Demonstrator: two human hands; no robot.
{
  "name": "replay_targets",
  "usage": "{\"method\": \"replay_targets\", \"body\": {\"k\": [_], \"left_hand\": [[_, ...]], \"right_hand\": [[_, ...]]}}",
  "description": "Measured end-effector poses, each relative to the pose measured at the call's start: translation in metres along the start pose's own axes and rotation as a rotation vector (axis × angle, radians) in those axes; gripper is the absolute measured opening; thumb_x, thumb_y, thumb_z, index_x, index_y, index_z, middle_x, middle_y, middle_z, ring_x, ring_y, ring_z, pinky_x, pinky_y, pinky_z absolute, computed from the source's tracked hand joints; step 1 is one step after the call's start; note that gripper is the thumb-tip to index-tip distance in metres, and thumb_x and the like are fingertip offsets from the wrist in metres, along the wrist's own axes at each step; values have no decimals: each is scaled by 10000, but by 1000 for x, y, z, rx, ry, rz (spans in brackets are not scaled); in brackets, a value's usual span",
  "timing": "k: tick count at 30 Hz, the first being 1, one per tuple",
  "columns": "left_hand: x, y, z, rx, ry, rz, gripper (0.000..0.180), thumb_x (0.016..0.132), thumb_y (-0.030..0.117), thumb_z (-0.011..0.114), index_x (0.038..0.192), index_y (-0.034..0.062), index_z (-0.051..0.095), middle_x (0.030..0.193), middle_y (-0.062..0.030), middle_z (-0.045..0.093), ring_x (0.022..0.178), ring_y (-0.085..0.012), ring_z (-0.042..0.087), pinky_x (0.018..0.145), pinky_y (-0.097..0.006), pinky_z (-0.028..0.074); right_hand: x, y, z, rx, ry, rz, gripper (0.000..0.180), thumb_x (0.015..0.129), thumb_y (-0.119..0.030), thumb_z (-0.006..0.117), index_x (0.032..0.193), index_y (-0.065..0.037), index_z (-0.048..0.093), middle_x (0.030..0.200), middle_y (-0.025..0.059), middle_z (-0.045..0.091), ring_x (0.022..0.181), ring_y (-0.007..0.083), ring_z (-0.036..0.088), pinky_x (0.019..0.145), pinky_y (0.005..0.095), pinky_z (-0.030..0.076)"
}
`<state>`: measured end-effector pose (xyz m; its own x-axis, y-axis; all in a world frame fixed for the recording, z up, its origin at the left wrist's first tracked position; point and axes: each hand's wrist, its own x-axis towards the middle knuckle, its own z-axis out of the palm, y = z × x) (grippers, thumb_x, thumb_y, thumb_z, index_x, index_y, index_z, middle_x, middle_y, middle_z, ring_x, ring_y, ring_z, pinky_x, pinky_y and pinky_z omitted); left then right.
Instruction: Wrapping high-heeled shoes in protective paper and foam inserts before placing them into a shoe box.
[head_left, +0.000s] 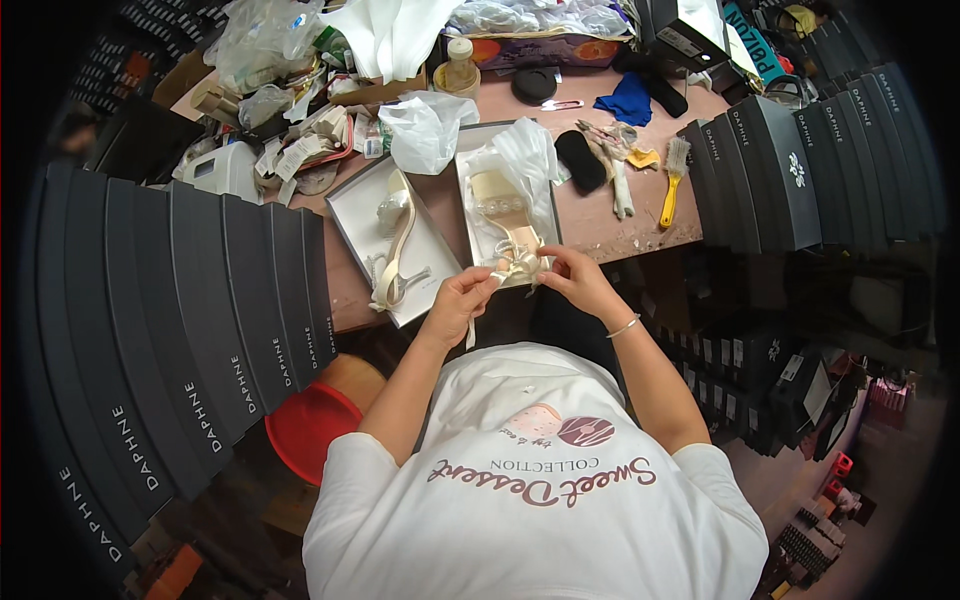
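Observation:
In front of me a cream high-heeled sandal (512, 222) lies in a shoebox on white tissue paper (526, 155). At its heel end both hands pinch the sandal's pale strap, which looks tied in a bow (517, 262). My left hand (466, 303) is closed on the strap's left side, with a loose pale end hanging below it. Closed on the right side is my right hand (578, 281), its wrist wearing a bracelet. The matching sandal (398, 245) rests on its side in the white box lid (428, 268) to the left.
Tall stacks of dark shoeboxes flank the table at left (190, 310) and right (757, 180). A yellow-handled brush (672, 188), a black brush-like block (581, 162) and a blue cloth (627, 100) lie to the right. Plastic bags and papers crowd the back left. A red stool (312, 432) stands below left.

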<state>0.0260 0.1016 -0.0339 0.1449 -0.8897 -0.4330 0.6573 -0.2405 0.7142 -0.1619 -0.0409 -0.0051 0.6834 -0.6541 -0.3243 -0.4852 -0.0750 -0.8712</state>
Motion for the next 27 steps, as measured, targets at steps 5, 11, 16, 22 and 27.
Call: {"method": "replay_targets", "body": {"k": [5,11,16,22,27], "left_hand": [[8,6,9,-56,-19,83,169,912,152,616,1022,33,665,896,-11,609,636,-39,474,532,-173,360],[31,-1,24,-488,-83,44,138,938,153,568,1009,61,642,1182,-137,610,694,-88,552,545,-201,418],[43,3,41,-357,-83,51,159,933,144,578,1031,34,640,990,-76,650,638,-74,533,531,-194,417],[45,18,43,97,-82,34,223,922,110,590,1110,-6,625,789,3,594,618,-37,494,532,-180,401],[39,27,40,403,-234,92,247,880,77,626,1107,-19,612,892,0,557,681,-56,508,575,-192,408]], "right_hand": [[7,0,5,17,-85,-3,209,814,-107,687,989,-2,642,691,40,540,631,110,497,585,279,423],[-23,-8,-7,-104,137,-147,123,852,-93,648,889,21,622,721,27,512,662,98,479,580,258,392],[-32,-17,-17,497,-45,233,105,886,-94,630,918,0,596,766,-34,523,671,49,464,586,195,388],[-26,-38,-25,461,-149,83,130,883,-59,624,995,7,620,835,-13,602,767,42,537,683,186,450],[6,-36,-19,506,-44,4,113,881,-56,633,982,-5,635,877,-22,616,774,33,532,679,181,439]]}}
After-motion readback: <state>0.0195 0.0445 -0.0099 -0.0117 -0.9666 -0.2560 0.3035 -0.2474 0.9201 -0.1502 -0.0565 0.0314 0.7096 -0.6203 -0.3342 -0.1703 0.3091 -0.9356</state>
